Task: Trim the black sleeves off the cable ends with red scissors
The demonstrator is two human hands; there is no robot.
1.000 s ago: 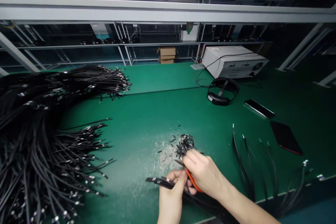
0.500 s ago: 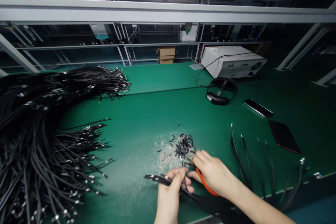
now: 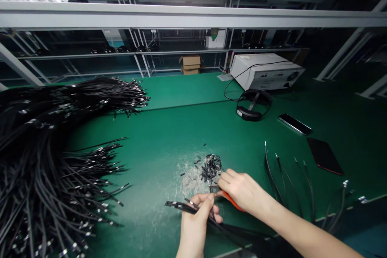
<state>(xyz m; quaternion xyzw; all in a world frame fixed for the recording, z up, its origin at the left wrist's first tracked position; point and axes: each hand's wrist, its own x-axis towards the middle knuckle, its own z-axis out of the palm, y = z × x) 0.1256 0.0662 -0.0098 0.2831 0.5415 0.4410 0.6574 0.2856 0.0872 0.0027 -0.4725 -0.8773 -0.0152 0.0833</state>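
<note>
My left hand point(image 3: 199, 213) is closed round several black cables point(image 3: 178, 206), whose ends stick out to the left. One cable end stands up between its thumb and fingers. My right hand point(image 3: 237, 189) holds a tool with orange handles point(image 3: 233, 201); its metal jaws point(image 3: 214, 188) are at that cable end, just above my left fingertips. Beyond the hands lies a pile of short black cut pieces point(image 3: 211, 166), with pale fibre scraps point(image 3: 191, 181) around it on the green table point(image 3: 145, 149).
A large heap of black cables point(image 3: 39, 161) covers the left side. Loose cables point(image 3: 273, 179) lie at the right. Farther back are a black headset point(image 3: 250, 113), a phone point(image 3: 295, 124), a dark flat device point(image 3: 325, 156) and a white machine point(image 3: 267, 73).
My right hand has shifted slightly left and up, bringing the tool's jaws to the cable end. My left hand stays nearly in place. The view has shifted slightly.
</note>
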